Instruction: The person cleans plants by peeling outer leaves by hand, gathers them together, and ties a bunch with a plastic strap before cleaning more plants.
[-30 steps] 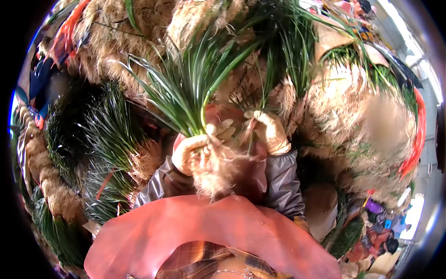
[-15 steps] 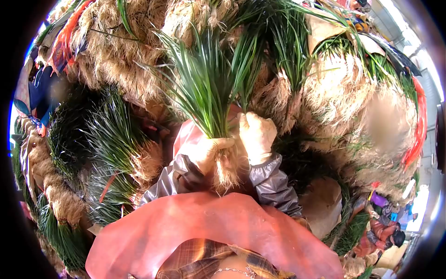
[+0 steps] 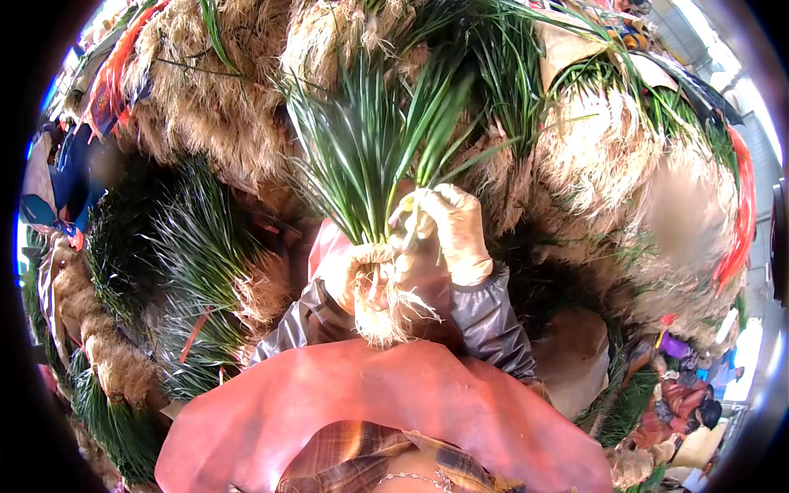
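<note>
In the middle of the head view, my left hand [image 3: 345, 275] is closed around a bunch of long-leaved green plants [image 3: 357, 168] at the base of the leaves. Pale stringy roots [image 3: 390, 312] hang below that grip. Just right of the bunch, my right hand [image 3: 456, 226] has its fingertips pinched on a few green leaf stems [image 3: 426, 168] that lean away from the others. Both hands wear pale gloves. Whether the pinched stems are still joined to the bunch I cannot tell.
Large heaps of similar rooted plants lie at the upper left [image 3: 214, 99] and right [image 3: 604, 156]. More bunches [image 3: 214, 238] lie left of me. A red apron [image 3: 370, 394] covers my lap. Another person [image 3: 686, 403] is at the lower right, near red netting [image 3: 740, 209].
My right hand has turned its fingertips toward the bunch and pinches stems there. The leaves on that side now fan out to the right, and the roots spread wider below my left hand.
</note>
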`<state>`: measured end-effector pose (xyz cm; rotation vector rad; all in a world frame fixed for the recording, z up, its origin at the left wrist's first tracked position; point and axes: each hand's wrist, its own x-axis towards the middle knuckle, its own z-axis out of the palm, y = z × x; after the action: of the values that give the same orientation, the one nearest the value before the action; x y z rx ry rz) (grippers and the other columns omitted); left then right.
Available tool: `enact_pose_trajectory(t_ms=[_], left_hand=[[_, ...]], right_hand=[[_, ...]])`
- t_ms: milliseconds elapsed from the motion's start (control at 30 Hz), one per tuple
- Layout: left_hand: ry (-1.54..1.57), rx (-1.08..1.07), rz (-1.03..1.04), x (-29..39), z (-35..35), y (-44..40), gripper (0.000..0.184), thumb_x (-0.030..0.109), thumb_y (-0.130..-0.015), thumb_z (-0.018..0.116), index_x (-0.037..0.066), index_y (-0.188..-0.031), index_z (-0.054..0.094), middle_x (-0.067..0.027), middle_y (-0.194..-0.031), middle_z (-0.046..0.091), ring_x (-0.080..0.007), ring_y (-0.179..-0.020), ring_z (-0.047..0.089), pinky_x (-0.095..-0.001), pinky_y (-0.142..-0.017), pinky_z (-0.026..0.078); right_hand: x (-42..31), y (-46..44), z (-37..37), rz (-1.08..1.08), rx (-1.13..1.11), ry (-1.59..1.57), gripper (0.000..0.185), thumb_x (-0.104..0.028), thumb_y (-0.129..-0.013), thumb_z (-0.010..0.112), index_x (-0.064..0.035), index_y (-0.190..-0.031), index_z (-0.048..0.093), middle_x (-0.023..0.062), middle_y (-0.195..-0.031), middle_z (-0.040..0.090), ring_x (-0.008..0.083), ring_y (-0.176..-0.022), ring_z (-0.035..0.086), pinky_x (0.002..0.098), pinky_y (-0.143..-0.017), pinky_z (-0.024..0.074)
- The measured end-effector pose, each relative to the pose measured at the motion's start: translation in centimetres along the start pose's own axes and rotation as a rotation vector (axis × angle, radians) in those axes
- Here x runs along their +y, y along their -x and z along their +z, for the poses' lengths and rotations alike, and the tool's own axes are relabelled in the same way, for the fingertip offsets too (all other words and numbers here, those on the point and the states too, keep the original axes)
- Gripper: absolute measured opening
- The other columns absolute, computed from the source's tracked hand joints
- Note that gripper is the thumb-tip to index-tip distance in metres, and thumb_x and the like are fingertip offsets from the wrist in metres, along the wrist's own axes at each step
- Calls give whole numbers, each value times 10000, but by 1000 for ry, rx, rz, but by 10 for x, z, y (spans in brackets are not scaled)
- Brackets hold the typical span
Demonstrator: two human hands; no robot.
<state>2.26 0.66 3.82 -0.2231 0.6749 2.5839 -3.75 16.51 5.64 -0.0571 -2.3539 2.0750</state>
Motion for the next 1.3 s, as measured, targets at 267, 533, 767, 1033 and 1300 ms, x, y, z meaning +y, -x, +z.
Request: enact_pose_trajectory(t_ms=[267, 533, 767, 1033, 1300], left_hand=[[60, -99, -28, -1, -8, 0, 218, 68, -842, 597, -51, -1020, 557, -175, -750, 597, -248, -543, 561, -304, -426, 464], [-66, 45, -212, -25, -27, -21, 325, 220, -897, 595, -39, -1093, 619, -171, -951, 691, -271, -689, 669, -340, -591, 556], [176, -218, -125, -1, -17, -7, 554, 89, -858, 612, 40, -1379, 427, -135, -1007, 616, -301, -922, 622, -431, -722, 553], [344, -163, -92, -4, -11, -12, 438, 110, -848, 603, -4, -1261, 513, -98, -878, 598, -250, -823, 559, -442, -807, 478], [234, 29, -167, -11, 6, -27, 266, 134, -909, 577, 20, -1149, 564, -157, -1055, 645, -292, -864, 685, -409, -633, 610]], right_hand=[[77, -24, -80, 168, 446, -95, 231, -234, -926, 652, -21, -839, 629, 65, -665, 628, 110, -480, 501, 253, -454, 390], [22, 8, -31, -455, -115, 510, 222, -258, -866, 698, -50, -941, 720, 133, -835, 706, 220, -760, 688, 342, -699, 531], [6, -86, -73, -595, 764, 1433, 241, -311, -822, 715, -90, -914, 691, 91, -771, 685, 217, -681, 657, 393, -648, 503], [-6, -35, -101, -261, 324, 694, 141, -181, -853, 712, -61, -784, 685, 30, -610, 600, 108, -537, 539, 271, -536, 431], [28, 49, -51, -195, -160, 263, 319, -299, -922, 659, 13, -885, 713, 89, -795, 699, 145, -692, 639, 300, -643, 504]])
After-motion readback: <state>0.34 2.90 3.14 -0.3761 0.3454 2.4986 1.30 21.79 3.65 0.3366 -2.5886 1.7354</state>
